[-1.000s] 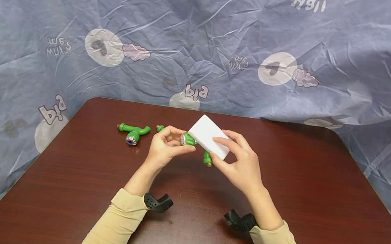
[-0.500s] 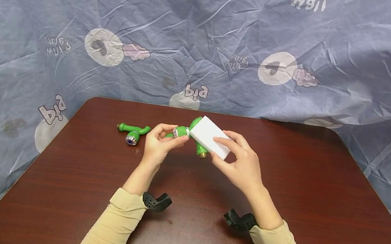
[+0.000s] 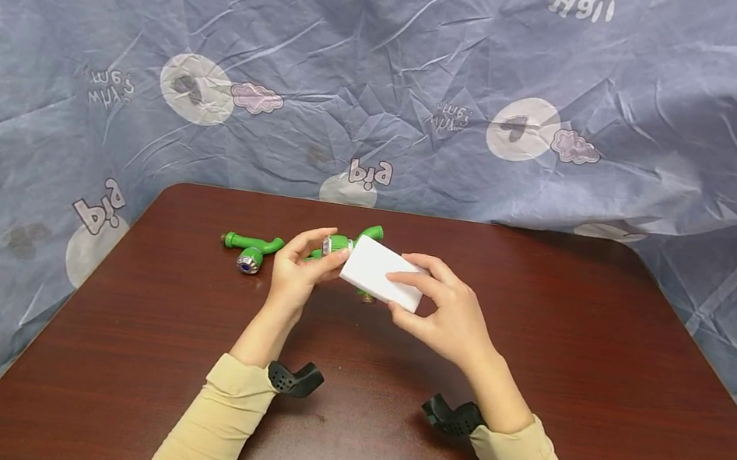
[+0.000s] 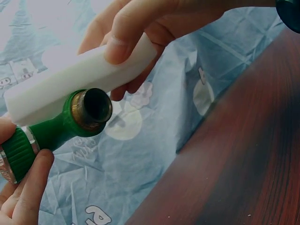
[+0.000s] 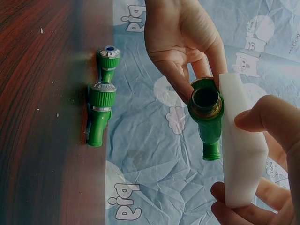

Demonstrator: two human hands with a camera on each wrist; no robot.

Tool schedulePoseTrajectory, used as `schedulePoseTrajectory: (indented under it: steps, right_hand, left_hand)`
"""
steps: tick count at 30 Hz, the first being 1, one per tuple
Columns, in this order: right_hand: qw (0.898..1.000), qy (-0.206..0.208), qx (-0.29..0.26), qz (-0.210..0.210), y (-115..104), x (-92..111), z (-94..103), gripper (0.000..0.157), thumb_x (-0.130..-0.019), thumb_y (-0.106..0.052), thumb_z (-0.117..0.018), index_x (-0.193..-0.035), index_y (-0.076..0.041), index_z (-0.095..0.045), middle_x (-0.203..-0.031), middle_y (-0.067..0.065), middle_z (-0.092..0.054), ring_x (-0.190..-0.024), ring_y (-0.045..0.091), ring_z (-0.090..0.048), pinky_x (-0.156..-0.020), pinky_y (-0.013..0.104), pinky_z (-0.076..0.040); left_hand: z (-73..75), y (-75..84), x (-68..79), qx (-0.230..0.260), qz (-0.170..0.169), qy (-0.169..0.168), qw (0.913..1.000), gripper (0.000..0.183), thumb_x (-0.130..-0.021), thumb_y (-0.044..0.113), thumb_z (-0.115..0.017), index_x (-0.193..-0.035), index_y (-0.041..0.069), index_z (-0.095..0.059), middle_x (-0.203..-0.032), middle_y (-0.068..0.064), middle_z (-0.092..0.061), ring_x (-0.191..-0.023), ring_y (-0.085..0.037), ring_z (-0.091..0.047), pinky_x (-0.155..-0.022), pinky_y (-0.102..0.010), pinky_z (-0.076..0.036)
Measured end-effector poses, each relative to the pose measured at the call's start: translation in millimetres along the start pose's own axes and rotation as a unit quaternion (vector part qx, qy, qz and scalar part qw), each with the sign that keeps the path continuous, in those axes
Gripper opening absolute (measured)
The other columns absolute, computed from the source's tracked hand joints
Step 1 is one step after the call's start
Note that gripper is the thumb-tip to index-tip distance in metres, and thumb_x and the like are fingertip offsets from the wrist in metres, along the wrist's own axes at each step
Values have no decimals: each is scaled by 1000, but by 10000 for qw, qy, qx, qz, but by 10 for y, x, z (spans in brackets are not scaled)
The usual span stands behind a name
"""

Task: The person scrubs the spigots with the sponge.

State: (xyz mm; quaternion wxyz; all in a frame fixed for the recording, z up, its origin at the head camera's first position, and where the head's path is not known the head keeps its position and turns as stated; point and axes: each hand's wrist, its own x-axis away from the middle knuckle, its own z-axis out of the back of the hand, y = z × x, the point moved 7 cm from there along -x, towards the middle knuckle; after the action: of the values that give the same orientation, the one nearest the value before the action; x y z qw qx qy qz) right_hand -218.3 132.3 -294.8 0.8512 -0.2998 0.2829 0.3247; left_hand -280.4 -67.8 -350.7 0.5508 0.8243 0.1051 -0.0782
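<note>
My left hand [image 3: 294,275] grips a green faucet [image 3: 338,244] by its ribbed knob, up over the table. In the left wrist view the faucet's brass threaded inlet [image 4: 91,110] faces that camera. Fingers and thumb of my right hand [image 3: 454,317] pinch a white sponge block [image 3: 372,266] by its edges. The sponge lies along the faucet's body and covers much of it in the head view. Seen from the right wrist, the sponge's flat side is right at the faucet [image 5: 208,126], whose spout end points down in that picture.
Two more green faucets are on the dark wooden table [image 3: 539,325]: one faucet [image 3: 252,249] left of my hands, another [image 5: 100,115] mostly hidden behind my left hand in the head view. A printed blue cloth [image 3: 388,91] hangs behind the table.
My left hand has moved left and slightly up with the faucet, which has turned. The sponge has tilted flatter and shifted left over the faucet's body; my right hand stays close by.
</note>
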Motion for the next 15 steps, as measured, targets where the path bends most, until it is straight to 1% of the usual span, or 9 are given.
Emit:
schedulePoseTrajectory:
  steps: [3,7,10,13,15]
  right_hand:
    - [10000,76,-7,5,0,-5,12,29,-71,-19,-74,-100,-19,-72,-118,2,-60,-101,18,-59,-62,30,-47]
    - [9999,158,19,-35,8,-7,23,29,-72,-19,-73,-100,-19,-72,-118,2,-60,-101,18,-59,-59,29,-45]
    - [9996,246,51,-98,12,-4,32,30,-71,-19,-74,-101,-19,-72,-118,3,-59,-100,18,-59,-60,30,-45]
    - [9987,413,144,-250,26,1,53,32,-71,-19,-75,-103,-18,-72,-118,4,-59,-100,19,-60,-62,33,-47]
    - [9970,591,297,-408,47,6,77,32,-71,-21,-77,-103,-18,-73,-118,5,-60,-100,20,-60,-63,36,-49]
  left_hand:
    - [-8,-22,-1,148,254,-129,9995,45,-77,-11,-69,-120,-8,-56,-100,-8,-58,-72,-13,-65,-63,-28,-56]
    - [-39,-29,8,347,447,-462,9973,49,-76,-17,-61,-124,-11,-52,-108,-10,-55,-80,-15,-64,-68,-30,-56]
    - [-71,-13,25,371,470,-709,9957,53,-75,-20,-57,-126,-12,-49,-113,-12,-53,-82,-16,-65,-71,-33,-56]
    - [-108,1,39,340,459,-931,9940,55,-75,-21,-58,-128,-12,-47,-115,-16,-51,-80,-17,-67,-75,-39,-55]
    - [-129,9,44,331,426,-1048,9930,56,-76,-22,-59,-129,-11,-46,-114,-17,-49,-79,-21,-68,-77,-43,-54]
